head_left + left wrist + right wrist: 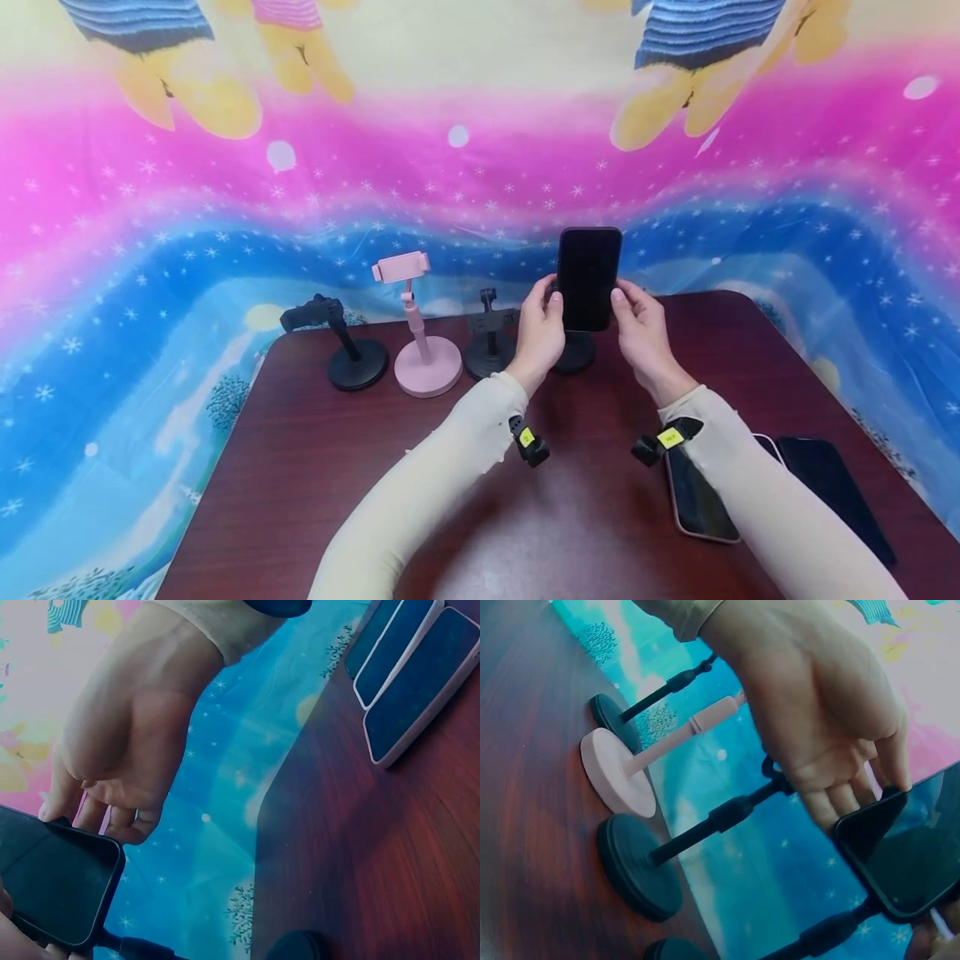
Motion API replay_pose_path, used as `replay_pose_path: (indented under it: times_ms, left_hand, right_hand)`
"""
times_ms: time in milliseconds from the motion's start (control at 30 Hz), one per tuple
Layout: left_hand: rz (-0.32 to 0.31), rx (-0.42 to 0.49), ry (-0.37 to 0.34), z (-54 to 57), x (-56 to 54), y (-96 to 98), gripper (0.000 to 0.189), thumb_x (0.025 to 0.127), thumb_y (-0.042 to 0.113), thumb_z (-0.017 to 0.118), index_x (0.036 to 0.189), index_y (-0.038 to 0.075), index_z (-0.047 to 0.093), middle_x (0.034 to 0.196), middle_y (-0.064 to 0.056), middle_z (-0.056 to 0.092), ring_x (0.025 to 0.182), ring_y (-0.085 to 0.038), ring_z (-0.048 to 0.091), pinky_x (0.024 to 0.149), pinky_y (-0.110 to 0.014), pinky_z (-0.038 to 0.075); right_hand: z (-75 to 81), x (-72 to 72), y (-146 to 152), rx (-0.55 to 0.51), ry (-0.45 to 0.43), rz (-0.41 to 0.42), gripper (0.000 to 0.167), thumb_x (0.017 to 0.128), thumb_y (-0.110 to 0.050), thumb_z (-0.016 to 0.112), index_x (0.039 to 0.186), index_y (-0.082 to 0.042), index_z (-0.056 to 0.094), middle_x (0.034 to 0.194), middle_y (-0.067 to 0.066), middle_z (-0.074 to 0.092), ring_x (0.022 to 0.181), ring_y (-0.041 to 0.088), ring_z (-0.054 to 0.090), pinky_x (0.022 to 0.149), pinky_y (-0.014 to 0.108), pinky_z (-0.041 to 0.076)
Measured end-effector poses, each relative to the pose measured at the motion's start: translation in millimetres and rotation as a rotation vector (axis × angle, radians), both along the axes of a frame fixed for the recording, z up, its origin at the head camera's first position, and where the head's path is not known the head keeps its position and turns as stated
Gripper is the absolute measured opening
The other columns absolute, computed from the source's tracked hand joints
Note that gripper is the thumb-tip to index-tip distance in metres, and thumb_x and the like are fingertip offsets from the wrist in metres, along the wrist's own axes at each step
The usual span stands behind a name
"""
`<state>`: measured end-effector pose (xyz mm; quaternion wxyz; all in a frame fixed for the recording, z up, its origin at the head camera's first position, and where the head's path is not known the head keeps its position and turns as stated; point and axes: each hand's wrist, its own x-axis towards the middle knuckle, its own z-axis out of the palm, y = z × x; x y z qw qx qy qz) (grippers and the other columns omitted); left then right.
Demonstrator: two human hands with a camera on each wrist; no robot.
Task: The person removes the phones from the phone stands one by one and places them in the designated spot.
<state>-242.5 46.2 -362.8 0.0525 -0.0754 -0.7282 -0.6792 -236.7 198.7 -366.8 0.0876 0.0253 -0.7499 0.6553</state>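
Observation:
A black smartphone (590, 279) stands upright above the round base of a black phone stand (575, 353). My left hand (542, 329) grips its left edge, thumb at the front and fingers behind. On the opposite edge, my right hand (645, 337) holds it with the thumb in front. The stand's pole (142, 948) meets the phone's lower end in the left wrist view; the holder behind the phone is hidden. In the right wrist view, the left hand (817, 712) has fingers bent behind the phone (907, 847).
Left of the phone stand a row holds a black stand (491, 354), a pink stand (427, 367) and another black stand (358, 365). Three phones (424, 686) lie on the table's right side. A printed cloth (450, 183) hangs behind the dark wooden table (300, 467).

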Motion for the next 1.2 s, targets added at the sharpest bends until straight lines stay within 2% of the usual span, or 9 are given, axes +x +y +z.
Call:
replay_pose_path:
  times_ms: [67, 200, 267, 367, 467, 533, 767, 1033, 1200]
  left_hand:
    - [0.015, -0.011, -0.008, 1.3, 0.1, 1.4, 0.040, 0.110, 0.011, 0.040, 0.149, 0.007, 0.047, 0.146, -0.014, 0.055, 0.136, -0.025, 0.054, 0.115, -0.043, 0.046]
    - [0.030, -0.008, -0.026, 3.8, 1.0, 3.7, 0.040, 0.109, 0.011, 0.042, 0.148, 0.008, 0.049, 0.149, -0.013, 0.054, 0.139, -0.023, 0.053, 0.116, -0.041, 0.046]
    - [0.033, -0.003, -0.031, 4.7, 2.0, 4.3, 0.041, 0.108, 0.010, 0.044, 0.149, 0.008, 0.049, 0.151, -0.012, 0.053, 0.140, -0.023, 0.052, 0.117, -0.040, 0.045]
    - [0.041, 0.007, -0.035, 6.6, 4.9, 4.3, 0.041, 0.108, 0.011, 0.046, 0.148, 0.009, 0.051, 0.153, -0.010, 0.051, 0.140, -0.022, 0.052, 0.117, -0.038, 0.045]
    - [0.041, -0.001, -0.017, 10.6, 9.4, 2.4, 0.041, 0.107, 0.012, 0.049, 0.147, 0.008, 0.052, 0.152, -0.011, 0.053, 0.136, -0.022, 0.056, 0.114, -0.037, 0.047]
    - [0.036, -0.008, 0.011, 14.1, 12.9, -0.3, 0.040, 0.106, 0.012, 0.051, 0.145, 0.006, 0.054, 0.149, -0.013, 0.056, 0.133, -0.022, 0.059, 0.112, -0.036, 0.049]
    - [-0.001, -0.053, 0.102, 29.2, 28.4, -16.4, 0.037, 0.102, 0.012, 0.060, 0.138, 0.003, 0.061, 0.139, -0.015, 0.064, 0.126, -0.021, 0.064, 0.106, -0.032, 0.053]
    - [-0.036, -0.170, 0.130, 37.7, 50.7, -36.4, 0.038, 0.101, 0.020, 0.063, 0.137, 0.006, 0.063, 0.136, -0.014, 0.066, 0.120, -0.020, 0.068, 0.102, -0.034, 0.055]
    - [-0.054, -0.129, 0.155, 38.6, 62.6, -50.0, 0.038, 0.100, 0.018, 0.065, 0.135, 0.003, 0.064, 0.132, -0.016, 0.068, 0.117, -0.023, 0.070, 0.102, -0.038, 0.056]
  right_hand:
    - [-1.6, -1.8, 1, -0.017, 0.021, -0.013, 0.049, 0.110, -0.022, 0.039, 0.152, 0.002, 0.040, 0.152, 0.021, 0.048, 0.138, 0.017, 0.046, 0.119, 0.025, 0.038]
    - [-5.6, -5.9, 1, -0.057, 0.085, -0.047, 0.045, 0.109, -0.018, 0.043, 0.148, 0.004, 0.045, 0.147, 0.023, 0.052, 0.121, 0.000, 0.054, 0.107, 0.011, 0.043]
    - [-6.7, -6.4, 2, -0.063, 0.116, -0.063, 0.044, 0.109, -0.017, 0.044, 0.146, 0.005, 0.048, 0.144, 0.020, 0.057, 0.115, -0.006, 0.055, 0.103, 0.008, 0.045]
    - [-6.9, -4.8, 4, -0.085, 0.164, -0.070, 0.042, 0.108, -0.015, 0.047, 0.143, 0.006, 0.051, 0.129, 0.001, 0.067, 0.110, -0.008, 0.059, 0.099, 0.008, 0.047]
    - [-3.6, -0.3, 6, -0.096, 0.218, -0.062, 0.041, 0.107, -0.014, 0.049, 0.141, 0.008, 0.053, 0.111, -0.022, 0.069, 0.107, -0.007, 0.062, 0.095, 0.008, 0.049]
    - [0.6, 3.6, 7, -0.108, 0.251, -0.048, 0.041, 0.106, -0.014, 0.050, 0.139, 0.010, 0.054, 0.106, -0.028, 0.068, 0.105, -0.006, 0.064, 0.094, 0.008, 0.050]
    - [16.6, 22.6, 4, -0.139, 0.302, -0.023, 0.038, 0.105, -0.010, 0.052, 0.135, 0.014, 0.056, 0.103, -0.025, 0.073, 0.099, -0.006, 0.068, 0.092, 0.010, 0.053]
    - [23.4, 49.0, -3, -0.075, 0.272, -0.012, 0.038, 0.105, -0.009, 0.052, 0.136, 0.013, 0.055, 0.104, -0.028, 0.071, 0.102, -0.007, 0.067, 0.092, 0.009, 0.052]
    - [31.1, 62.4, -10, -0.075, 0.276, 0.016, 0.036, 0.104, -0.005, 0.053, 0.134, 0.014, 0.056, 0.099, -0.026, 0.073, 0.095, -0.006, 0.069, 0.087, 0.010, 0.054]
